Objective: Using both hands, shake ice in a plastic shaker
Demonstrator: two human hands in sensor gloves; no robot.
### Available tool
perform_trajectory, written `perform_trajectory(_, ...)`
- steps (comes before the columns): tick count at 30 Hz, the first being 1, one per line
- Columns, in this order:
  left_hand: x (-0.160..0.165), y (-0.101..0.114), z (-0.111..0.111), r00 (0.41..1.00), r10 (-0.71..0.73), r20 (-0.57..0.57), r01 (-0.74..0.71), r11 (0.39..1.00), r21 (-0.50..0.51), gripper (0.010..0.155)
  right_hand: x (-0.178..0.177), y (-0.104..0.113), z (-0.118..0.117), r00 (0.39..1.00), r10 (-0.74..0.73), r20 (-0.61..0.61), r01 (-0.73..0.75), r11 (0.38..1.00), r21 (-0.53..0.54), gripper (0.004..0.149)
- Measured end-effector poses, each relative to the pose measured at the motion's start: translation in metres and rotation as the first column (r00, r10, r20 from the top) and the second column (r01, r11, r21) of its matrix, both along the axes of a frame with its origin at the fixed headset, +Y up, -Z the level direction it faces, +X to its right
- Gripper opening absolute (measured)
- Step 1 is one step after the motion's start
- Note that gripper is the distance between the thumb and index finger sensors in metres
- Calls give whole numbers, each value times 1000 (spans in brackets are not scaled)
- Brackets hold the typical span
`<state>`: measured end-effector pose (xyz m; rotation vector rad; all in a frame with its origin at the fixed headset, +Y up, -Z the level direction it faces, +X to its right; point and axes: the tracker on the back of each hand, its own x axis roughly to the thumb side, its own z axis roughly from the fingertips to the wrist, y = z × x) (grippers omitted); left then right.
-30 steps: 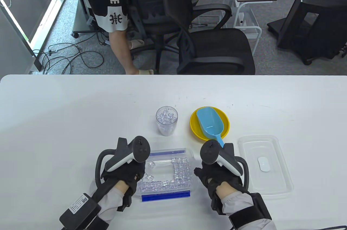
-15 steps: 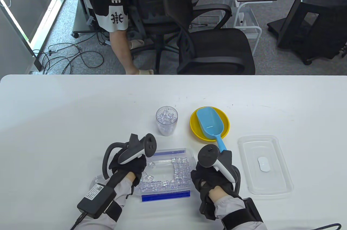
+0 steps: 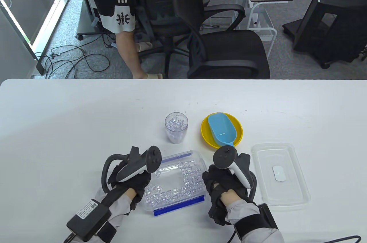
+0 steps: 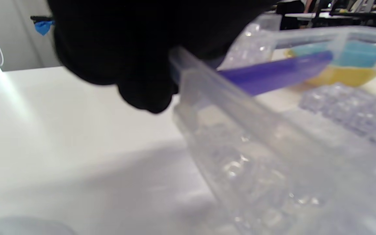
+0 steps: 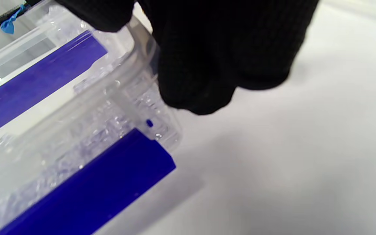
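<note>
Table view: the left hand (image 3: 130, 178) and right hand (image 3: 222, 187) hold the clear rectangular plastic box with blue clips (image 3: 175, 182), skewed on the white counter (image 3: 71, 125), ice cubes (image 3: 187, 178) inside.

Left wrist view: black gloved fingers (image 4: 135, 65) grip over the rim.

Right wrist view: fingers (image 5: 207, 65) clamp the ridged end wall; a glossy blue clip (image 5: 93, 189) is visible.

The table view is bright and sharp, with daylight entering from a window strip at the upper left — the white bench (image 3: 86, 117) glares softly, and its far edge bows from lens distortion. Shadows under the hands are faint and diffuse. Both wrist views are blurred — the black gloves are featureless, out-of-focus masses, and the clear container (image 4: 273, 156) smears into haze.
</note>
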<state>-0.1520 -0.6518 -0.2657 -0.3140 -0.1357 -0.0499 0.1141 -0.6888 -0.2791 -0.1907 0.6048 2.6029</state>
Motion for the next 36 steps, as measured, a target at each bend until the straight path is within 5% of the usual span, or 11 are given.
perform_trajectory(7,-12,1,24,991,121,-53,-130,968,-217,55,-14,20,-31,999,42,-10,-40,988,149,57)
perform_trajectory(11,-15,-20,38,959,272,-85,-284,882,-376,64,-33,16,-44,998,41,-51,-29,974,224,54)
perform_trajectory(15,-22,-42,51,897,410,-167,-441,799,-409,69,-43,8,-49,992,-56,-112,85,957,277,54)
perform_trajectory(24,-29,-75,54,790,513,-335,-612,687,-392,71,-49,-23,-54,928,-282,-242,311,947,87,62)
perform_trajectory(29,-23,-68,57,849,468,-245,-528,752,-394,71,-47,-18,-49,910,-325,-257,355,931,81,62)
perform_trajectory(32,-23,-58,56,901,407,-150,-433,817,-381,66,-43,0,-42,914,-293,-280,326,942,79,60)
perform_trajectory(36,-30,-41,55,892,436,-117,-449,829,-334,62,-25,32,-32,891,-338,-304,378,922,85,58)
